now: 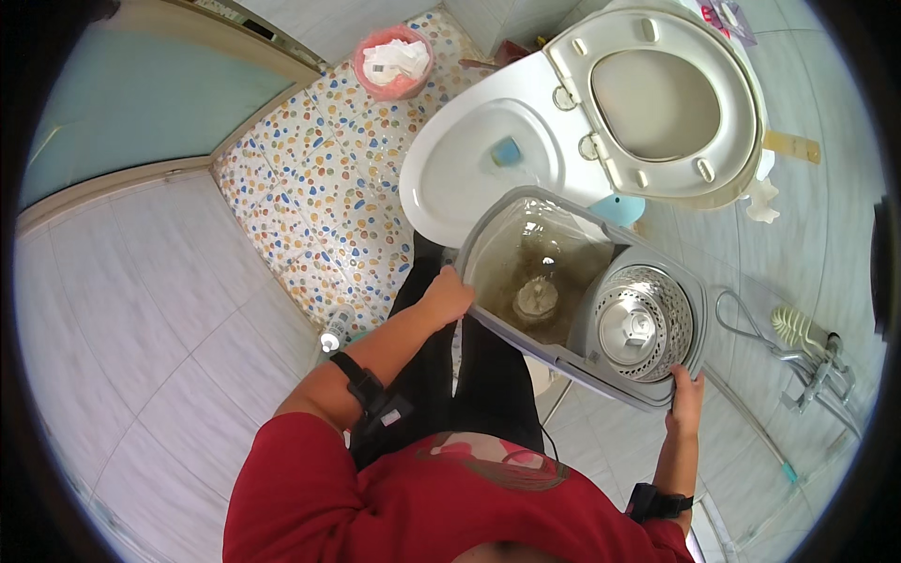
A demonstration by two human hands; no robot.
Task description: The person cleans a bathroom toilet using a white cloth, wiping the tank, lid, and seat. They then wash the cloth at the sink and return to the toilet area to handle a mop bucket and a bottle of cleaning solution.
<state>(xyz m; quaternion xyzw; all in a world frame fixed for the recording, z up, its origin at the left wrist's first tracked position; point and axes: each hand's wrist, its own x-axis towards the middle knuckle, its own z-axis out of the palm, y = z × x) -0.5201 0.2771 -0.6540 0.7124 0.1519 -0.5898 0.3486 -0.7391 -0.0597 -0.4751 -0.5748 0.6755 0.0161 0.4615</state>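
Observation:
Between my two hands is a grey spin mop bucket [517, 336], its far rim overlapping the near edge of the toilet bowl. Murky brown water [503, 281] fills part of the larger compartment, around a round pale fitting [535, 298]. A perforated metal spin basket [639, 324] sits in the right-hand compartment. My left hand [448, 297] grips the bucket's left end at the rim. Around the right corner of the rim my right hand [685, 400] is closed, thumb on top. The white toilet [450, 151] has its seat [738, 105] raised, and something blue [505, 151] shows in the bowl.
A pink-lined waste bin [395, 88] with white paper stands beyond the toilet. A bottle [338, 328] is on the pebble-patterned floor [317, 183] at left. The shower tap [820, 380] and a green-tipped pole [757, 433] are along the right wall. A frosted glass door [155, 105] is at upper left.

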